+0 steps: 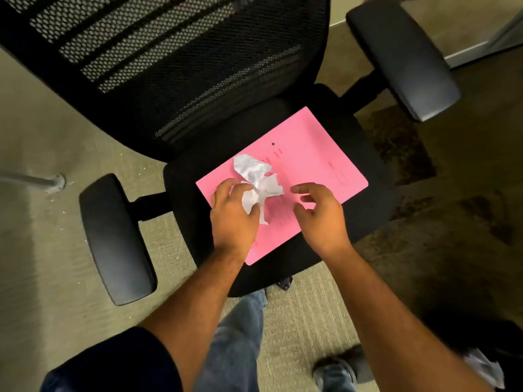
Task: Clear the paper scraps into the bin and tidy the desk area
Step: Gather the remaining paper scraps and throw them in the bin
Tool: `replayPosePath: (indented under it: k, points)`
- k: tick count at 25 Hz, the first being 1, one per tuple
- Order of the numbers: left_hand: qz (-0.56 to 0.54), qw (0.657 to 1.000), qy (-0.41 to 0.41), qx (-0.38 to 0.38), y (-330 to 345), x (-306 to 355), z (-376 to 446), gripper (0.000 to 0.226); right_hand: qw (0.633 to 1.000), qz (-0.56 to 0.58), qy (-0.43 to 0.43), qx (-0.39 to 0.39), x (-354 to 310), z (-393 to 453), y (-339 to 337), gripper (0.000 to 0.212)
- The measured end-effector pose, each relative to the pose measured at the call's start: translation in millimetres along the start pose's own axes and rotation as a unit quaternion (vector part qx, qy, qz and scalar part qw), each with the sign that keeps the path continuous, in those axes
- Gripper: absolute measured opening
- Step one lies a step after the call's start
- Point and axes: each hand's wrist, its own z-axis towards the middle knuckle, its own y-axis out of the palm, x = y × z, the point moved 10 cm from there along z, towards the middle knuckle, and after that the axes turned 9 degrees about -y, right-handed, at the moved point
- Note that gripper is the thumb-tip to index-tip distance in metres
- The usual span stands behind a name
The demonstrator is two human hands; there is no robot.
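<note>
- Scraps of crumpled white paper (259, 179) sit in a loose bunch on a flat pink card folder (300, 165), which lies on the black seat of a mesh-backed office chair (181, 66).
- Left hand (233, 215) pinches the near part of the bunch, thumb and fingertips curled round it; the far lobe of paper sticks out free beyond the fingers.
- Right hand (321, 213) hovers just beside the bunch over the folder, fingers loosely curled, holding nothing.
- Risk: the grip covers only part of the bunch (looks like more than one piece, hard to tell), so a lift could shed a scrap onto the seat or the beige carpet (42, 250).
- Risk: folder is smooth and lies loose on the seat; a drag instead of a lift could slide it off the front edge.
- Risk: torn strip hanging below the left hand could rip off if pulled.
- Bin not clearly visible; a dark shape with white paper at the lower right corner (485, 366) may be it, cannot tell. Long carry means more chance of dropping bits.
- Small pale specks already on the carpet near the left armrest (116, 239), easy to miss.
</note>
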Motion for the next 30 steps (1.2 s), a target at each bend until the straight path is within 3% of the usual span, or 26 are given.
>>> replayPosePath:
  k: [5, 9, 16, 20, 27, 30]
  points:
    - [0.021, 0.995, -0.094, -0.032, 8, -32, 28, 0.063, 0.986, -0.145, -0.062, -0.061, -35, 45, 58, 0.040]
    - [0.012, 0.992, -0.112, -0.048, 17, -48, 29, 0.052, 0.968, -0.231, -0.030, -0.093, -22, 67, 83, 0.048]
    - [-0.091, 0.983, -0.141, -0.068, 11, -75, 5, 0.026, 0.953, -0.282, -0.042, -0.101, -20, 71, 99, 0.055]
    - [-0.114, 0.983, -0.131, -0.058, -3, -73, -3, 0.023, 0.947, -0.304, -0.037, -0.102, -20, 76, 103, 0.054]
    - [-0.083, 0.992, -0.097, -0.006, -46, -61, 37, 0.017, 0.945, -0.296, -0.049, -0.129, -20, 80, 114, 0.028]
    - [-0.084, 0.988, -0.126, -0.009, -50, -63, 52, 0.014, 0.946, -0.250, -0.147, -0.143, -40, 79, 117, 0.016]
